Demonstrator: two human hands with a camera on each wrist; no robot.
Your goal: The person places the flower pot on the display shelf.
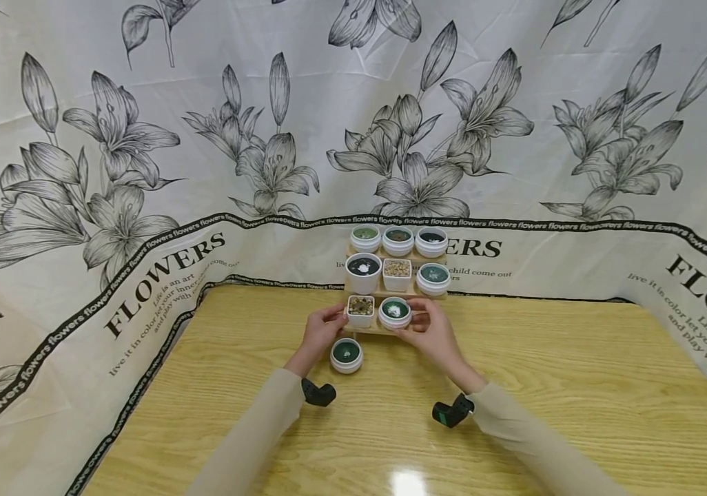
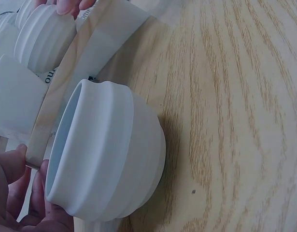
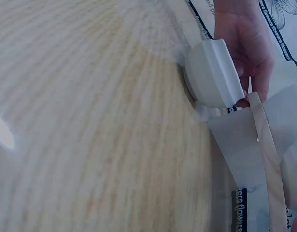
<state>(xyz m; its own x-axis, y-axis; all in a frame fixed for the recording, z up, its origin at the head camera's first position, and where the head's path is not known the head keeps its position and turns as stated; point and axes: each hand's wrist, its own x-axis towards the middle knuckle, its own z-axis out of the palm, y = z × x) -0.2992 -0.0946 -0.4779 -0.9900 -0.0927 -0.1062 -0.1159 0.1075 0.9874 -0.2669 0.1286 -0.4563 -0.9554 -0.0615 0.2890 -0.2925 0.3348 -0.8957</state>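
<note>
A tiered wooden stand [image 1: 371, 330] holds several small white pots at the back of the table. My left hand [image 1: 321, 333] pinches the left end of its lowest shelf [image 2: 60, 92], beside a square pot [image 1: 361, 321] with a speckled top. To the right of that pot, my right hand [image 1: 435, 337] holds a round white pot [image 1: 395, 321] with a green and white inside, its thumb and fingers about the sides. Another round white pot [image 2: 105, 154], green inside, stands on the table in front of the stand, close to my left hand.
Other pots stand on the upper tiers, among them a square pot of pale grains [image 1: 397, 275] and a dark-filled pot [image 1: 363, 275]. Flower-printed cloth [image 1: 267, 255] hangs behind and along both sides of the wooden table [image 1: 546, 386].
</note>
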